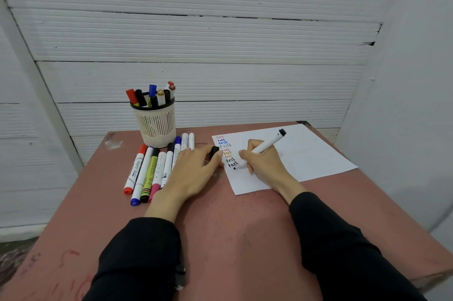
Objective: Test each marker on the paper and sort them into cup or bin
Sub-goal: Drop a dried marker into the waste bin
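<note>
My right hand (263, 161) grips a white marker with a black end (268, 143), its tip down on the white paper (301, 153) at the bottom of a column of "test" words in several colours. A black marker cap (214, 151) sits between the fingers of my left hand (196, 170), which rests on the table just left of the paper. Several capped markers (149, 173) lie side by side left of that hand. A beige mesh cup (157, 124) behind them holds several markers upright.
The reddish table (232, 227) ends close behind the cup and the paper. White corrugated panels (196, 55) wall in the back and both sides. No bin is in view.
</note>
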A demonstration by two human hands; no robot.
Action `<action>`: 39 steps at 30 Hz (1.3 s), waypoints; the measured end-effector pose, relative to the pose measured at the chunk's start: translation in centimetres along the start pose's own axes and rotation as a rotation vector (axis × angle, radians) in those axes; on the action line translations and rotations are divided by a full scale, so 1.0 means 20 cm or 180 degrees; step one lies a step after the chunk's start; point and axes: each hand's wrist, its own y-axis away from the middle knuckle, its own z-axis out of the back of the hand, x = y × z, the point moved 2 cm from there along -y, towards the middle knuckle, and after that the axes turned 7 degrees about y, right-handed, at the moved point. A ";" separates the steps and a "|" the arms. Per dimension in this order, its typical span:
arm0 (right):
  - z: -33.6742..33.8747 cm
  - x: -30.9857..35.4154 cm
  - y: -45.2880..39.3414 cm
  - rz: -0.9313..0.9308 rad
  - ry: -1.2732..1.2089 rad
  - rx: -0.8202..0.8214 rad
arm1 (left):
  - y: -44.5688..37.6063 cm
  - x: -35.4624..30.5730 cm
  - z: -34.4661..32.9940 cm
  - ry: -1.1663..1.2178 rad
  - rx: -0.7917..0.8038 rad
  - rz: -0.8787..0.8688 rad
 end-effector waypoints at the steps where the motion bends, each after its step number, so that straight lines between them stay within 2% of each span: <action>1: 0.00 0.00 0.00 -0.0005 0.0031 -0.0015 | 0.00 0.00 0.00 -0.0007 0.0002 -0.0011; 27: 0.01 0.01 0.00 -0.0025 0.0127 -0.0013 | -0.01 0.01 -0.01 -0.0367 0.0068 -0.0127; 31: 0.02 0.01 -0.01 -0.0103 -0.0021 -0.0156 | -0.01 0.01 0.00 -0.0396 0.0056 -0.0123; 34: 0.06 0.02 -0.02 -0.0346 -0.0919 -0.0430 | 0.00 -0.01 0.00 -0.0520 0.0022 -0.0161; 36: 0.10 0.03 -0.03 -0.0379 -0.1188 -0.0680 | 0.00 -0.04 0.00 -0.0678 -0.0080 -0.0220; 39: 0.15 0.01 -0.01 -0.0048 -0.0397 -0.1100 | 0.00 -0.06 0.02 -0.0901 -0.0204 -0.0277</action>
